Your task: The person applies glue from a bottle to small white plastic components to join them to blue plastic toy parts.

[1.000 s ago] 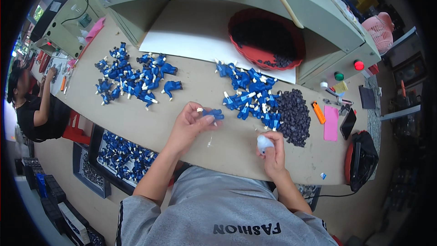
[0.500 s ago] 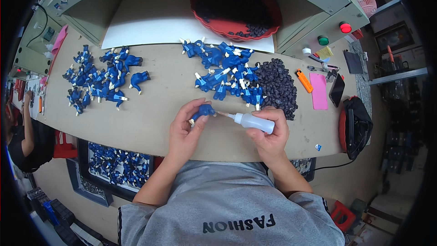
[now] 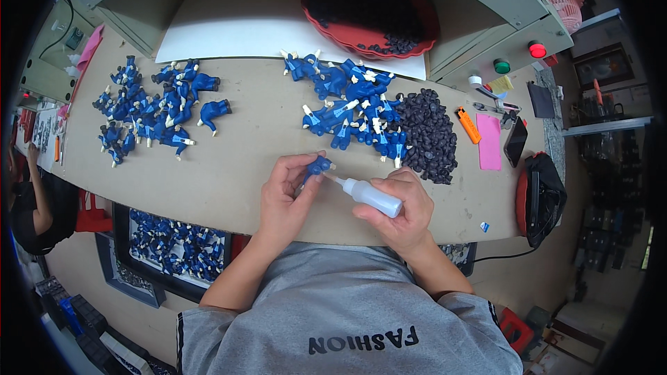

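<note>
My left hand [image 3: 283, 191] pinches a small blue figurine body [image 3: 319, 166] with pale tips between thumb and fingers. In my right hand [image 3: 406, 208] is a translucent white squeeze bottle [image 3: 375, 198], tilted so its thin nozzle points at the figurine. The nozzle tip is at the figurine's lower side; whether it touches I cannot tell. Beyond my hands lies a pile of blue figurines [image 3: 344, 101] with cream-coloured limbs. Beside that pile is a heap of small dark purple-black pieces [image 3: 429, 139]. Another group of blue figurines [image 3: 146, 111], with dark ends, lies at the left.
A red scalloped basin [image 3: 347, 40] of dark pieces stands inside the grey booth. At the right lie an orange cutter [image 3: 468, 126], a pink pad [image 3: 489, 142], a phone [image 3: 515, 142] and a black pouch [image 3: 545, 194]. A tray of figurines [image 3: 125, 243] sits below the table. Someone works far left.
My right hand has moved slightly left, and the bottle now tilts more steeply, its nozzle lower on the figurine. The figurine is turned a little in my left fingers. The whole view has shifted slightly.
</note>
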The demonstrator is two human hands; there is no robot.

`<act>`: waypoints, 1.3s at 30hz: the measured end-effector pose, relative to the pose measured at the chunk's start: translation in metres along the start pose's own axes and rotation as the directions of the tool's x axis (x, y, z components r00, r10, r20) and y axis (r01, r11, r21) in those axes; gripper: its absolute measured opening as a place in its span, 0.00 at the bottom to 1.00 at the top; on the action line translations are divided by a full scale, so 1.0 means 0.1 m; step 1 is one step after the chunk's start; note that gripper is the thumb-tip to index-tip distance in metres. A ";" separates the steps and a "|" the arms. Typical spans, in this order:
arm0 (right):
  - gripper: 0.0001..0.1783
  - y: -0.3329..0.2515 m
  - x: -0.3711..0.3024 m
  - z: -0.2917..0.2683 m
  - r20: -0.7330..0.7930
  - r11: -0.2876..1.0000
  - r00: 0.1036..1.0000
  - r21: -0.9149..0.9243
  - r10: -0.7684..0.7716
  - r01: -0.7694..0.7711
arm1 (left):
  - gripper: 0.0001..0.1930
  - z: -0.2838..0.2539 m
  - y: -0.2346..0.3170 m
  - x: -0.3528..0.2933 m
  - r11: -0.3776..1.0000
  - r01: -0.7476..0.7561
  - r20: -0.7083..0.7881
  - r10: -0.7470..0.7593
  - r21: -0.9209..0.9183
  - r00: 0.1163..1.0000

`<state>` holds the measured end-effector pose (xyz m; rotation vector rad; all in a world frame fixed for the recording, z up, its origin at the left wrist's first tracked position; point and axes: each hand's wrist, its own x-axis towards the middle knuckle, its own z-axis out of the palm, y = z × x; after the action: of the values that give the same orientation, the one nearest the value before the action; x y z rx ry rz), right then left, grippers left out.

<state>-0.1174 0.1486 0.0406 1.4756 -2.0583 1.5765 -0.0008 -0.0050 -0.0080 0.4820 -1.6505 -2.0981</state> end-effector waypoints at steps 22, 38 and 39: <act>0.30 -0.01 0.01 0.03 0.016 1.000 1.000 -0.011 0.024 -0.024 | 0.15 -0.01 0.00 0.01 1.000 0.009 -0.008 -0.009 0.011 1.000; 0.29 -0.02 -0.01 0.01 0.012 0.999 0.999 0.010 0.048 -0.048 | 0.14 -0.01 -0.01 0.02 1.000 -0.011 -0.014 0.011 0.003 1.000; 0.29 -0.01 -0.02 0.01 0.015 0.999 0.999 0.009 0.048 -0.048 | 0.13 0.00 -0.01 0.02 1.000 -0.014 -0.029 0.013 -0.016 0.999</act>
<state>-0.1151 0.1493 0.0396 1.4560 -2.1129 1.5996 -0.0029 -0.0061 -0.0092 0.4922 -1.6148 -2.0840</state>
